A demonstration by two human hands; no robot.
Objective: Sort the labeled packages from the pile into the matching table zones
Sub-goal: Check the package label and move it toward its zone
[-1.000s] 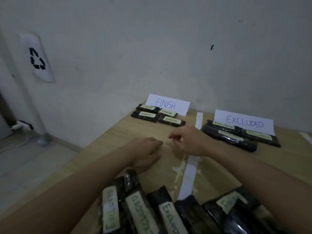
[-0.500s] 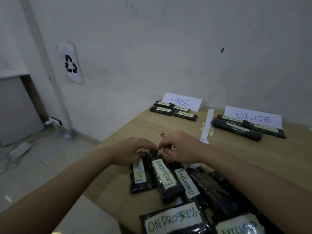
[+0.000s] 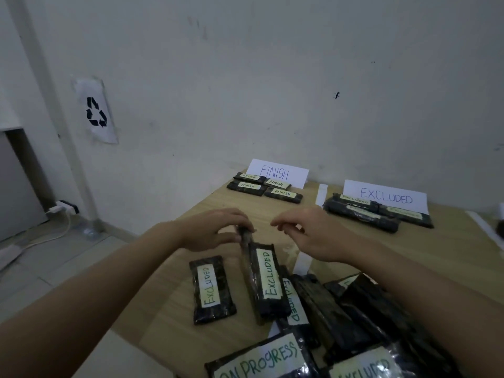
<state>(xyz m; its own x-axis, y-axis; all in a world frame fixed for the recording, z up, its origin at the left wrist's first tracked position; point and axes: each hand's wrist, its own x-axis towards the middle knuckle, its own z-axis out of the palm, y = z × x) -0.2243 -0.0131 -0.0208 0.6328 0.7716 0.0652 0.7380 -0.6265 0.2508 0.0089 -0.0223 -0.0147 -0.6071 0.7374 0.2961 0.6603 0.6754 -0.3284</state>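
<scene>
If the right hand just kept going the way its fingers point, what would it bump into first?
The right hand points left, toward the left hand and the far end of the Excluded package it pinches. It would probably meet those first, though depth is hard to judge.

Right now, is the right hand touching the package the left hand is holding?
Apart. The head view shows bare table between the right hand and the Excluded package, whose top end only the left hand pinches.
</scene>
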